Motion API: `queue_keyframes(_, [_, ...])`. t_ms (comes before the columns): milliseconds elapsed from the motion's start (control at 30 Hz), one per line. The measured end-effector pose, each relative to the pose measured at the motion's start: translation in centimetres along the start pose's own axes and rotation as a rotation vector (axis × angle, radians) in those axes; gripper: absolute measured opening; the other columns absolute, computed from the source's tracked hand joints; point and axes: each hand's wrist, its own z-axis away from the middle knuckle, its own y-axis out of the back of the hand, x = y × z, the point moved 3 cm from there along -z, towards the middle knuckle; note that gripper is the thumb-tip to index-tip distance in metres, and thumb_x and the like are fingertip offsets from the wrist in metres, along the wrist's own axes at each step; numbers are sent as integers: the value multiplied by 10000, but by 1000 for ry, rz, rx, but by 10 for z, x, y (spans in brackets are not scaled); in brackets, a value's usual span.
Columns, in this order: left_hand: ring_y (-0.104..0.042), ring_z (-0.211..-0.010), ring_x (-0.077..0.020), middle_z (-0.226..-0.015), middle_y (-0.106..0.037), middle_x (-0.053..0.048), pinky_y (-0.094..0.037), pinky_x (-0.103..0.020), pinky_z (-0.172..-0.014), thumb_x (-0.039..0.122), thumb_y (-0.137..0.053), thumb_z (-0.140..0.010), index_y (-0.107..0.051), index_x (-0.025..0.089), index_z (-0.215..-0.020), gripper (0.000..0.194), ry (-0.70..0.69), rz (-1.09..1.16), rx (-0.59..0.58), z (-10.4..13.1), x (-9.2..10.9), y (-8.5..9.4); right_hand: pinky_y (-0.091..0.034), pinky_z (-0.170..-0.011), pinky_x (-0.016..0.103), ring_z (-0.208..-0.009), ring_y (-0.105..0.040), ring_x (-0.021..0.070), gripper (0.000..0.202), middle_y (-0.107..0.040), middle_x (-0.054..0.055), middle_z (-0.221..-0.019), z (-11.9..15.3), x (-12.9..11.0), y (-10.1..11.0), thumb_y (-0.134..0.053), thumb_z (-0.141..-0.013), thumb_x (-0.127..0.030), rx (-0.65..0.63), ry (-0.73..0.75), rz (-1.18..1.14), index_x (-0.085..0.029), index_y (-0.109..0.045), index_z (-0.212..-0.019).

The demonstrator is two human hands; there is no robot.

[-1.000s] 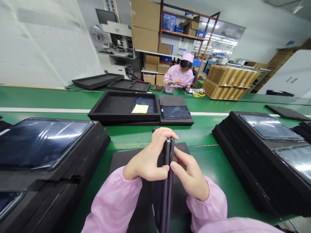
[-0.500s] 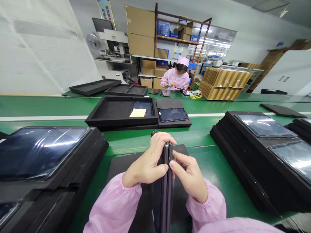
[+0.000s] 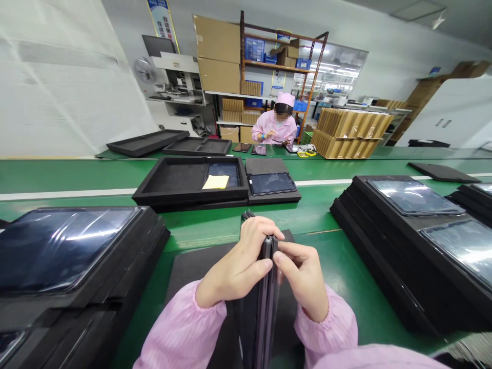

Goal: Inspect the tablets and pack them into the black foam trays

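I hold a thin, glossy dark tablet (image 3: 266, 297) on edge over a matte black foam pad (image 3: 196, 266) at 6 o'clock. My left hand (image 3: 234, 266) clamps its top corner, fingers curled over; my right hand (image 3: 303, 279) pinches the opposite face, thumb pressed flat.

Single head-worn view, forward and down, close over green bench (image 3: 346, 266).

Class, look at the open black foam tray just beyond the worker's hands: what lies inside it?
Inside the black foam tray a yellow paper lies partly on a dark tablet in the right compartment. The left compartment shows only foam. The paper hides part of the tablet.
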Motion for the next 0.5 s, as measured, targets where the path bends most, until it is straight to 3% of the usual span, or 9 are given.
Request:
queue_keyframes(167, [-480,-1058,-264,-1103,-537,-61,-373,-437,-995,349,-417,-922,-501,248,-1108,228,35,58,70,-1,-6,0,-483,-531,270,-408,-510,119,264,-556,-38,-441,-5,24,1,-742,-786,-418,57,-15,-169,-171,-755,-694])
queue_keyframes(267, [-497,-965,-261,-1017,-545,-57,-413,-415,-914,436,-464,-884,-555,235,-1008,254,41,224,234,3,-17,4,-553,-726,318,-676,-663,188,449,-732,34,-726,-11,60,-10,-781,-704,-630,125,-42,-310,-207,-803,-854])
queue_keyframes(333, [-505,-922,-250,-951,-545,-44,-435,-387,-863,459,-515,-850,-587,236,-926,246,12,390,347,8,-22,9,-562,-789,333,-806,-695,208,527,-766,59,-905,-10,88,-27,-786,-657,-701,110,-103,-344,-232,-795,-898])
queue_keyframes(433, [-534,-927,-240,-886,-585,-26,-445,-369,-911,470,-599,-809,-653,253,-866,231,-96,551,439,20,-17,17,-583,-710,381,-733,-713,249,654,-747,97,-754,2,121,-61,-708,-622,-832,-17,-217,-400,-193,-763,-745])
queue_keyframes(500, [-565,-1050,-250,-1011,-658,-19,-431,-377,-1006,485,-629,-806,-703,299,-995,275,-109,564,487,33,-9,20,-579,-667,394,-671,-707,267,723,-702,94,-618,11,134,-79,-647,-592,-906,-70,-275,-419,-187,-708,-634])
